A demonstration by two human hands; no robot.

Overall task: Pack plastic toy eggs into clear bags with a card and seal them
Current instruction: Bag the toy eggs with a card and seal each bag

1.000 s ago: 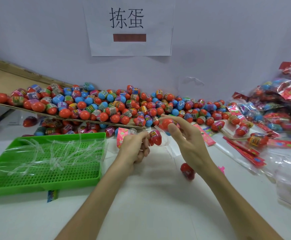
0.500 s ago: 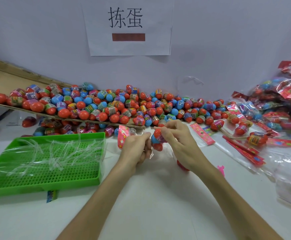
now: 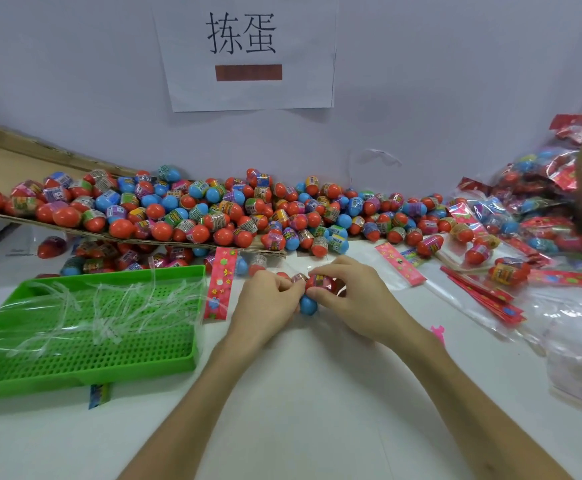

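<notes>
My left hand and my right hand meet over the white table, both pinching a small clear bag with toy eggs inside. A red egg shows between my right fingers and a blue egg hangs just below. A red flowered card lies beside the green tray. A big heap of red and blue eggs covers a cardboard ramp along the back.
A green perforated tray holding clear plastic strips sits at the left. More cards and red strips lie at the right, with sealed bags of eggs piled far right and clear bags at the right edge.
My right hand brought a red egg down from above to the bag held by my left hand. Both hands have sunk lower and closed together around the eggs.
</notes>
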